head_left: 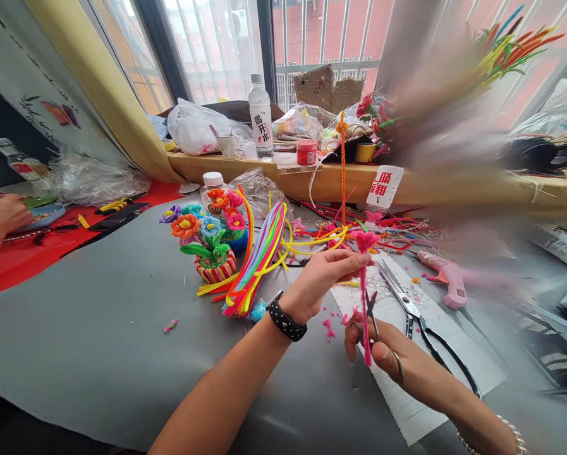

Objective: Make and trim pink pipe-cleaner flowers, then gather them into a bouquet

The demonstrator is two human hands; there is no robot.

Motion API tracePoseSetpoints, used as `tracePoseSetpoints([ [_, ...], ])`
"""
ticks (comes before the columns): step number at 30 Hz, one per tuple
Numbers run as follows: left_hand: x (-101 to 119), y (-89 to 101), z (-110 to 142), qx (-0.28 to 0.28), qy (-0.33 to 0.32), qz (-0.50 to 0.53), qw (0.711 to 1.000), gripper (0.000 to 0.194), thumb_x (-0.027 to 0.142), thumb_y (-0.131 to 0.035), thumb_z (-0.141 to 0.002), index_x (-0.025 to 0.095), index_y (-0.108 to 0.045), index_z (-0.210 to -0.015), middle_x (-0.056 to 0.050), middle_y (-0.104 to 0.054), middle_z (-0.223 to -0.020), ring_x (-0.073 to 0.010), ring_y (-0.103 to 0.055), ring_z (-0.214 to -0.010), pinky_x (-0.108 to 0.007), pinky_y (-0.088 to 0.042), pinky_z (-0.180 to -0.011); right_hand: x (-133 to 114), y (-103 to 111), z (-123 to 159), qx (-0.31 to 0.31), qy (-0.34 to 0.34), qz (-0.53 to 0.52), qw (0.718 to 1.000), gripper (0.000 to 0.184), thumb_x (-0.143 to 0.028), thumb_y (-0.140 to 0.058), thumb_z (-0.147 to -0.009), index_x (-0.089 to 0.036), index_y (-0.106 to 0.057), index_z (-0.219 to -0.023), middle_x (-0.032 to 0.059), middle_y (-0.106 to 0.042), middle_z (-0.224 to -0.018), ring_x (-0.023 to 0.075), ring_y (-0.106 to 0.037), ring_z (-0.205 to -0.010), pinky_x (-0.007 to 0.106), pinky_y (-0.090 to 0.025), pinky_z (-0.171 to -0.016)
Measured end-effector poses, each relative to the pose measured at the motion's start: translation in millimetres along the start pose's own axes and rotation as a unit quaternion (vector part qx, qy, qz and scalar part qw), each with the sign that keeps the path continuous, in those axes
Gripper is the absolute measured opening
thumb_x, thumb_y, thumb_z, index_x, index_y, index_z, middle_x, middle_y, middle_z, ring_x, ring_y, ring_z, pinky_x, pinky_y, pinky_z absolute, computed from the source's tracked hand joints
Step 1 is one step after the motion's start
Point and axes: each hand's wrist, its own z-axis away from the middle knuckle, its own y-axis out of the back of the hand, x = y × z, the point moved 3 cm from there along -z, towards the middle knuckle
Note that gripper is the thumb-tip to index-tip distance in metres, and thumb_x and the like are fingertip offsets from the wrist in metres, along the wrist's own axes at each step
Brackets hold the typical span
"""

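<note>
The left hand pinches a fuzzy pink pipe-cleaner flower above the grey worktop, fingers closed; the right hand, fingers curled, grips small dark metal scissors by its stem. Worktop stretches toward the near-left edge; large black-handled scissors and a pink glue gun crowd rightward.

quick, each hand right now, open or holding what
Left hand: closed, pinching a pink pipe-cleaner flower.
Right hand: closed, holding small scissors.

The right hand partly hides the small scissors.
</note>
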Motion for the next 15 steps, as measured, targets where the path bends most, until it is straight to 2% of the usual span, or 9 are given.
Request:
tracePoseSetpoints([
  [5,-6.0,-3.6,-1.1,-0.012,0.013,-0.01,1.0,0.023,0.035,-0.068,-0.058,0.014,-0.064,-0.065,-0.003,-0.058,-0.075,-0.012,-0.047,-0.075,-0.025,-0.034,-0.072,0.4,-2.1,-0.6,-0.016,0.004,-0.014,1.0,0.064,-0.072,-0.016,-0.072,-0.017,-0.046,-0.063,0.0027,-0.048,-0.071,0.0154,-0.043,-0.065,0.024,-0.035,-0.058],
  [15,-8.5,-7.8,-0.3,-0.029,0.003,0.008,1.0,0.022,0.037,-0.066,-0.06,0.015,-0.062,-0.063,-0.001,-0.057,-0.073,-0.0099,-0.047,-0.074,-0.026,-0.032,-0.075,6.5,-0.6,-1.0,0.011,-0.001,-0.059,0.998,0.064,-0.074,-0.022,-0.07,-0.016,-0.048,-0.061,0.0019,-0.048,-0.063,0.0143,-0.043,-0.06,0.025,-0.033,-0.055],
])
